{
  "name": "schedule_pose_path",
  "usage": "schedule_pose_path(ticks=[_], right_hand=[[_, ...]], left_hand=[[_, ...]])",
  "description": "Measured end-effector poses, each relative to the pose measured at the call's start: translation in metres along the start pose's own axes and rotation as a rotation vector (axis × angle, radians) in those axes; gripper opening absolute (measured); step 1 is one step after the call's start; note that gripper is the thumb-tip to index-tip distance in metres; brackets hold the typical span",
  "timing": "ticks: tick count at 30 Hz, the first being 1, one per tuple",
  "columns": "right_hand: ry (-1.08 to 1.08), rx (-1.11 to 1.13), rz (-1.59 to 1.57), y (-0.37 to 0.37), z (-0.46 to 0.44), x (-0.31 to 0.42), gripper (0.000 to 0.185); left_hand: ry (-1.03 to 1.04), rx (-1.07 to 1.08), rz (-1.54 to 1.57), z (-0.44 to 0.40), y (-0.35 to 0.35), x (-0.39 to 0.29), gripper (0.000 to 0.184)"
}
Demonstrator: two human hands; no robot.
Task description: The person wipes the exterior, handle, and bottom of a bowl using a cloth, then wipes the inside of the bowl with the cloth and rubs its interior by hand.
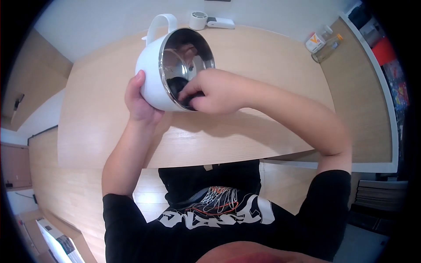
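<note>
A white pot with a shiny metal inside and a white loop handle is tilted on its side above the wooden table, its mouth facing right. My left hand grips its lower left side, the thumb up along the outer wall. My right hand reaches in at the lower rim, fingers bent and pressed together against something dark inside the pot. What that dark thing is cannot be made out.
At the table's back edge lie a small white fan and a white device. Clear jars and a bottle stand at the back right, beside a shelf with red and dark items.
</note>
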State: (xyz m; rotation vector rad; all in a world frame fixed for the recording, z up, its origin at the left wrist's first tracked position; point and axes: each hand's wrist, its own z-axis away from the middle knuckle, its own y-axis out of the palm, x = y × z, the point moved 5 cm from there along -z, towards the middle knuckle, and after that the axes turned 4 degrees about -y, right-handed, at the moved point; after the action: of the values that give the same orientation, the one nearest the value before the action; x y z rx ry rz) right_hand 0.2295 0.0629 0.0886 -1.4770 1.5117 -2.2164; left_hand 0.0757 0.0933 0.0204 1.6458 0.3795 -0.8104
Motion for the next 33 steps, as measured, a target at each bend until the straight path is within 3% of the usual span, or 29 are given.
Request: schedule_pose_path(ticks=[4, 5, 7, 8, 11, 15, 19, 22, 25, 26, 29, 30, 33], right_hand=[[0.068, -0.312, -1.109, -0.006, -0.005, 0.016, 0.017], [0.005, -0.499, -1.309, -0.011, -0.009, 0.018, 0.018], [0.071, -0.743, -1.537, -0.017, -0.009, 0.018, 0.014], [0.054, -0.752, -1.656, -0.018, -0.013, 0.015, 0.013], [0.074, -0.814, -1.631, -0.013, -0.015, 0.01, 0.013], [0.039, -0.608, -1.219, 0.001, -0.015, 0.016, 0.017], [0.158, -0.2, -0.748, 0.01, -0.003, 0.017, 0.028], [0.065, -0.012, -0.409, 0.006, 0.0, -0.003, 0.016], [-0.432, -0.094, 0.117, -0.007, -0.005, -0.008, 0.02], [-0.251, 0.042, 0.308, -0.009, -0.008, -0.014, 0.02], [-0.33, 0.08, 0.889, -0.023, -0.019, -0.019, 0.022], [-0.256, 0.032, 0.903, -0.032, -0.022, -0.021, 0.02], [-0.762, -0.114, 1.177, -0.047, -0.031, -0.023, 0.016]], left_hand=[[0.048, 0.105, -0.003, -0.002, -0.002, 0.003, 0.068], [0.036, 0.09, -0.01, -0.002, 0.0, 0.004, 0.069], [0.012, 0.058, -0.024, -0.001, 0.006, 0.008, 0.072], [0.004, 0.066, -0.08, -0.001, 0.007, 0.008, 0.075], [0.043, 0.036, -0.152, -0.002, 0.007, 0.01, 0.074], [0.004, -0.015, -0.032, -0.004, 0.0, 0.01, 0.067], [0.025, -0.038, 0.056, -0.004, -0.002, 0.004, 0.06], [0.003, 0.005, 0.101, -0.006, 0.004, -0.002, 0.059], [-0.037, 0.021, 0.127, -0.011, -0.001, -0.003, 0.059], [-0.053, 0.015, 0.136, -0.012, -0.002, -0.003, 0.06], [-0.095, 0.069, 0.165, -0.013, -0.007, -0.004, 0.062], [-0.108, 0.097, 0.178, -0.013, -0.007, -0.003, 0.062], [-0.182, 0.124, 0.226, -0.011, 0.002, 0.003, 0.061]])
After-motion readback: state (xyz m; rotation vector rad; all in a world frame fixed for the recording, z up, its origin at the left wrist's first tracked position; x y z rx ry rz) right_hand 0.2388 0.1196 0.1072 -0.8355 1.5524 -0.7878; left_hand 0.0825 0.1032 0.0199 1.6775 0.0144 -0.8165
